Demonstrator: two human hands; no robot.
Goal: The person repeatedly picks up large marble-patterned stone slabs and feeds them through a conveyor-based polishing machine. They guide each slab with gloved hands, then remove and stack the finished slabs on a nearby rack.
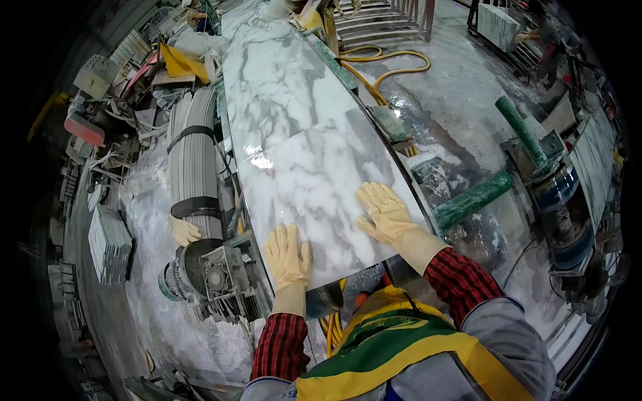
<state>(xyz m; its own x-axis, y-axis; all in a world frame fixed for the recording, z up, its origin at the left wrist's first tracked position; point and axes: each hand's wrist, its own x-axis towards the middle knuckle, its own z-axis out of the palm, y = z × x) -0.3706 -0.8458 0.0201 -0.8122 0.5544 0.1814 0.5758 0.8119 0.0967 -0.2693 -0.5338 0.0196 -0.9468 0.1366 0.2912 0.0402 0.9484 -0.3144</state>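
Both hands [287,257] [382,210] flat, slab's [301,134] near edge

White grey-veined marble slab [304,167] lying flat on workbench, glossy wet surface reflecting light, near edge sitting under both gloved hands.

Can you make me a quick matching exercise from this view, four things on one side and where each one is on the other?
Things:
1. left hand
2. right hand
3. yellow hose
4. spare glove

Places:
A. lying on the machine left of the slab
B. flat near the marble slab's right edge
C. looped on the wet floor
D. flat at the slab's near edge

Pairs: 1-D, 2-B, 3-C, 4-A
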